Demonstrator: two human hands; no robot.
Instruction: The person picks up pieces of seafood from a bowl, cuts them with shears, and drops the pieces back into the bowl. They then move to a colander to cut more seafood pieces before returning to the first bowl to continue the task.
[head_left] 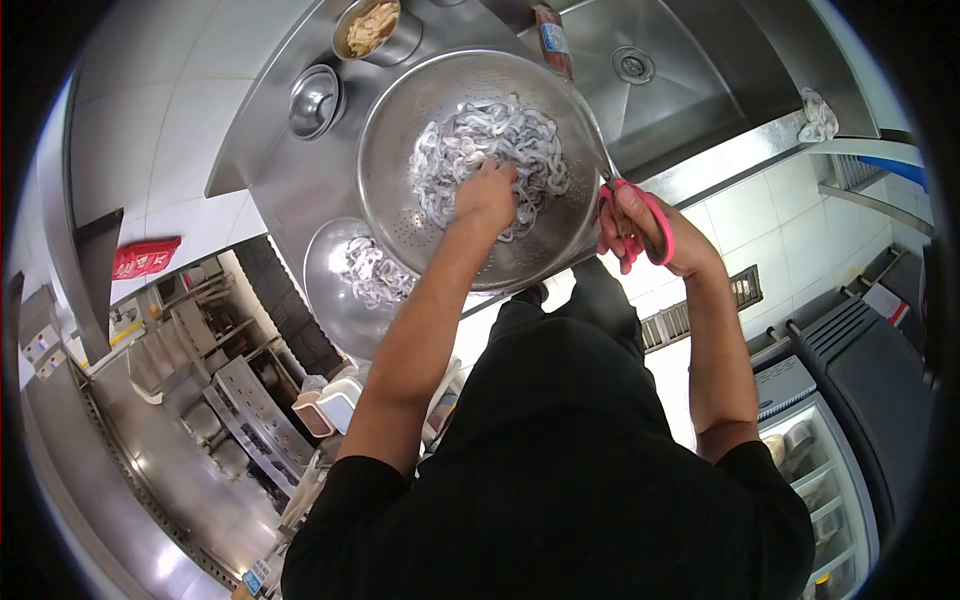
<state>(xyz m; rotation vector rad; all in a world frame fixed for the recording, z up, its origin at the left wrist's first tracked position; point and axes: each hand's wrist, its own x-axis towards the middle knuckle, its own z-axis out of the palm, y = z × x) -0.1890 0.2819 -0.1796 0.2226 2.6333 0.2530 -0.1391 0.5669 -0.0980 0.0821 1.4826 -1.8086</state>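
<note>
Two bare hands work over a wide steel colander (400, 150) in the upper middle of the frame, on a stainless counter beside a sink (700, 90). The left hand (487, 195) reaches into the colander with its fingers curled down into a heap of pale strips (520, 135), closed on a bunch of them; the fingertips are buried in the pile. The right hand (690, 255), at the colander's right rim, grips pink-handled scissors (662, 228) with fingers through the loops and the blades pointing toward the heap.

These grey-white strips look wet, limp and tangled. They probably weigh little, feel slippery and stretch or slide rather than break, so a firm pinch on a small bunch near the top of the heap seems the surest hold.

Lower left of the colander, a smaller steel bowl (330, 290) holds more strips. Above, at the upper left, sit an empty small bowl (315, 100) and a metal pot (400, 45) with pale food inside.
</note>
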